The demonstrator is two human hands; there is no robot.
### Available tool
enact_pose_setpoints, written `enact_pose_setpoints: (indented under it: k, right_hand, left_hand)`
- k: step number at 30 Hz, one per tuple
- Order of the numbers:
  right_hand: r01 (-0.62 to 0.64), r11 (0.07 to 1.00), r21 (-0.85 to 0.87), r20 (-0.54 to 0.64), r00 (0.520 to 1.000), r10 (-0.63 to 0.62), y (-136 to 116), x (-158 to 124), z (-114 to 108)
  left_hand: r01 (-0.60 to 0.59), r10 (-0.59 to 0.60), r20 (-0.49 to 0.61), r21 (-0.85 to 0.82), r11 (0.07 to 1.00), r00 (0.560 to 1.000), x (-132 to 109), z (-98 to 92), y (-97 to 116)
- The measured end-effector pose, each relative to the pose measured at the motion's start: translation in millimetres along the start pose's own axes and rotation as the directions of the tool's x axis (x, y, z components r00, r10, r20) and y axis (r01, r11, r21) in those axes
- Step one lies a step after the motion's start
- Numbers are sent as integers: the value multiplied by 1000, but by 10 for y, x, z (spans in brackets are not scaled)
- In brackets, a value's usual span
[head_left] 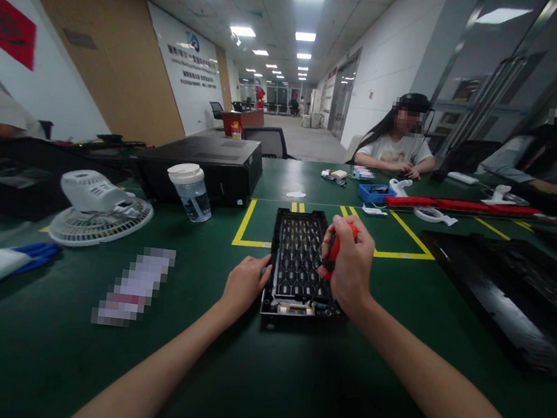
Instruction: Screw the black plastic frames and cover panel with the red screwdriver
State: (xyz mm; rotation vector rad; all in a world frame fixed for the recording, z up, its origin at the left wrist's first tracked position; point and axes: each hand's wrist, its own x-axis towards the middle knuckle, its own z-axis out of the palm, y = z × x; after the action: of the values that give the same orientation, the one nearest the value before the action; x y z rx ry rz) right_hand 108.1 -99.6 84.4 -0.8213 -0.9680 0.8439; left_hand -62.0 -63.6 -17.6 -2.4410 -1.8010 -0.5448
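In front of me on the green table lies a black plastic casing (298, 255) with a grid of rounded cells inside. A small board with pale connectors (296, 310) sits at its near end. My left hand (244, 284) grips the casing's left edge, with its fingers against the side wall. Over the right side of the casing, my right hand (355, 265) is wrapped round a red and black screwdriver (336, 250). The handle stands roughly upright in the fist. Its tip is hidden, so contact with a screw cannot be made out.
Yellow tape (249, 242) marks the table beyond the casing. To the left are a white fan (102, 212), a lidded plastic cup (190, 192) and a black box (203, 160). Black panels (505, 295) lie right. A blue tray (375, 193) stands farther back, near a seated person (397, 139).
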Motion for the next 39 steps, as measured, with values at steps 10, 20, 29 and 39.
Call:
enact_pose_setpoints:
  k: [10, 20, 29, 39]
  right_hand:
    - [-105, 983, 153, 423, 906, 31, -60, 145, -174]
    - [-326, 934, 145, 837, 544, 60, 83, 520, -265]
    - [-497, 863, 87, 891, 427, 156, 183, 593, -149]
    - [-548, 823, 154, 905, 411, 104, 236, 509, -87]
  left_hand:
    - [-6, 7, 13, -21, 1000, 1000, 2, -9, -18]
    - [1, 0, 16, -36, 999, 1000, 4, -16, -10]
    - [-19, 18, -13, -29, 999, 1000, 3, 11, -34]
    - [10, -10, -5, -19, 1000, 1000, 8, 21, -26]
